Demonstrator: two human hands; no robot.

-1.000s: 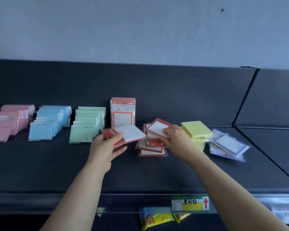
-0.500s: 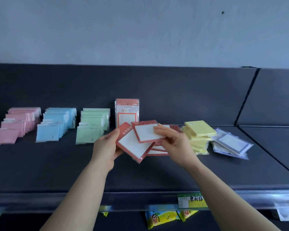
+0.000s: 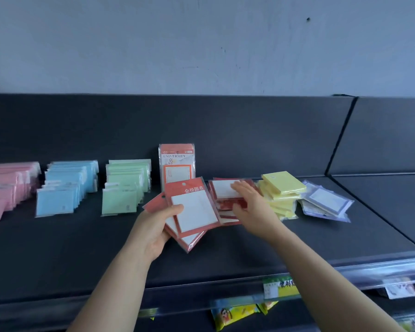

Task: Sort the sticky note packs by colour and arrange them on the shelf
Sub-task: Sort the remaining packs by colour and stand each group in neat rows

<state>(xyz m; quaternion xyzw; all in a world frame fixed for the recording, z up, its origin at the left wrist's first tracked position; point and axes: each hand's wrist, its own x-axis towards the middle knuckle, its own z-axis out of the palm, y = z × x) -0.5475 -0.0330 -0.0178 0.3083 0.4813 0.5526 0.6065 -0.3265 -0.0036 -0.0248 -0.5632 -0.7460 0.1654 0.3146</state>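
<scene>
Red packs (image 3: pixel 193 212) held in the left grip, the next one reached for

A fan of them is clasped by the left hand (image 3: pixel 153 232), with the thumb laid across the top face. The right hand (image 3: pixel 252 207) is released, its fingers flat on the loose red pile (image 3: pixel 222 189) just right of that grip. The top pack is best pinched by an edge and squared onto the fan, since the slick wrappers probably slide. Behind the grip, an upright red pack (image 3: pixel 177 164) marks the row's place on the shelf (image 3: pixel 58 248), beside the green row (image 3: pixel 125 185).
</scene>
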